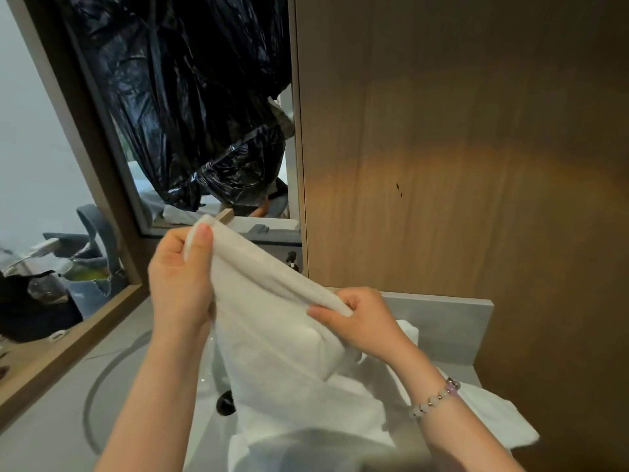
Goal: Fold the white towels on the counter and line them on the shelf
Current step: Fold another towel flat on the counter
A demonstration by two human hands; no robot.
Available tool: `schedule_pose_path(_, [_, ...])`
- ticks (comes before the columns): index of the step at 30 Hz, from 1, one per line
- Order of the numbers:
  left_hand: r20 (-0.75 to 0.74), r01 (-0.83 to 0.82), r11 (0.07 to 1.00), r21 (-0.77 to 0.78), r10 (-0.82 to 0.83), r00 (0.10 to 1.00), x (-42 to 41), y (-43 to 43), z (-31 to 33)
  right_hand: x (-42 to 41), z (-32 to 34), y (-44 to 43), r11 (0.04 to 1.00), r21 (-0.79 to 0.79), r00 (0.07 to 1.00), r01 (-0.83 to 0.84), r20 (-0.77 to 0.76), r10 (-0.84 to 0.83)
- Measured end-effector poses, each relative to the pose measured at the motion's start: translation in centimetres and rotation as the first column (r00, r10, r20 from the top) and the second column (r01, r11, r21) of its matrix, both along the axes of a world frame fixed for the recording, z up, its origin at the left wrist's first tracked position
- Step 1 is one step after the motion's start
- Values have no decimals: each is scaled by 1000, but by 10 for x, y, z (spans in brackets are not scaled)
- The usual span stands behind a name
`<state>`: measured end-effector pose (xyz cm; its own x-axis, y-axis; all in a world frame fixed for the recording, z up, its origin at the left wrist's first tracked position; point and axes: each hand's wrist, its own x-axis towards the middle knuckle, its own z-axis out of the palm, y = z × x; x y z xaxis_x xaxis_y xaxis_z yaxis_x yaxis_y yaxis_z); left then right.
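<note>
A white towel (269, 321) hangs in the air over the sink, stretched along its top edge between both hands. My left hand (180, 277) pinches the upper left corner, raised near the mirror's bottom edge. My right hand (360, 321) grips the lower right end of that edge; a bead bracelet sits on its wrist. More white towels (493, 417) lie crumpled on the grey counter (47, 424) below and to the right, partly hidden by the held towel and my arms. No shelf can be made out.
A round sink basin (204, 379) with a dark drain (225, 403) sits under the towel. A mirror (204, 107) draped with black plastic stands behind, a wooden wall panel (459, 148) to the right, a grey backsplash (452, 321) behind the towels. Bags and clutter lie at left.
</note>
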<state>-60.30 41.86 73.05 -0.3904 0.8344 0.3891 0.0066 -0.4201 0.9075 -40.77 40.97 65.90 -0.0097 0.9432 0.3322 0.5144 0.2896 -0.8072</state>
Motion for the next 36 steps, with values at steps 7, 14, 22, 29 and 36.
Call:
schedule_pose_path(7, [69,-148,989,-28,150,986,-51,26,-7,38,-8,5,991,-72,964,115,247,-94])
schedule_pose_path(14, [-260,-369,898,-241,306,916,-96,38,-56,59,-9,-3,991,-134,995,18,105,-4])
schedule_pose_path(22, [-734,124,986,-110,-165,659,-4,25,-52,11,0,-1,983,-24,983,-182,3,182])
schedule_pose_path(29, [-644,563,775,-286,-591,486,47,13,-62,9,-11,-9,989,27,982,-148,-112,150])
schedule_pose_path(36, [-530,510,849,-139,-499,686,34,15,-65,13,-32,-16,981,-71,958,-180,-239,159])
